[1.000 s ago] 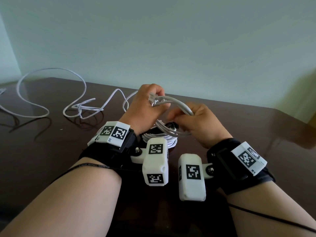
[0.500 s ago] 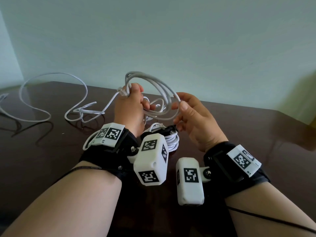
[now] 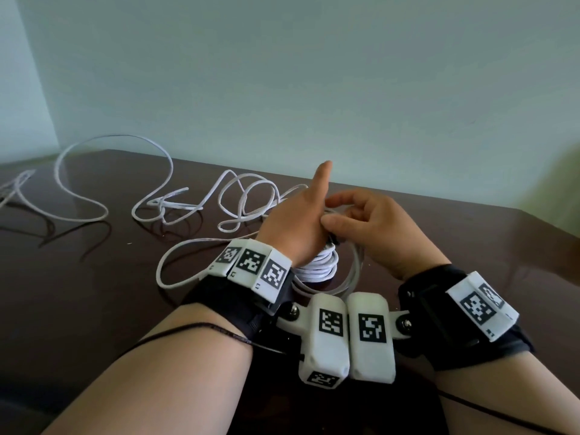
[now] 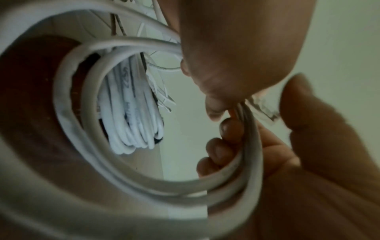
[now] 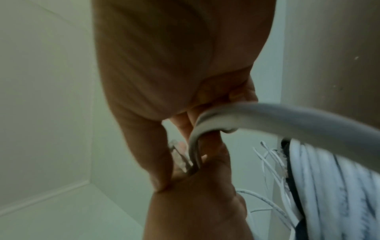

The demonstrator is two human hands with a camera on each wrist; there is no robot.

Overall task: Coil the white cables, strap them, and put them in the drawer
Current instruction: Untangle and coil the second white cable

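A dark brown table (image 3: pixel 94 293) fills the lower half of the head view and meets a pale wall (image 3: pixel 314 73) at its far edge. On the far left part of the table a loose white cable (image 3: pixel 103 215) sprawls in wide open loops and tangles toward the middle, and one strand of it curves round on the surface near the left wrist.

The left hand (image 3: pixel 292 227) and the right hand (image 3: pixel 373 227) meet over the middle of the table, touching each other, each wrist wearing a black band with white marker blocks. Between them they hold a coil of greyish-white cable (image 4: pixel 86 133), a few turns gathered into a ring that hangs down from the hands toward the wrists. In the left wrist view the fingers (image 4: pixel 218 154) of the left hand are curled round the bunched turns of this coil, with the thumb raised and standing free, as the head view also shows. The fingers (image 5: pixel 207 146) of the right hand pinch the same bundle from above, right against the left hand's grip; a clear plug end shows beside the pinch.

Just behind and below the hands lies a tightly wound white bundle (image 3: pixel 317 268) on the table, bound by a black strap (image 5: pixel 292 186), partly hidden by the left wrist.
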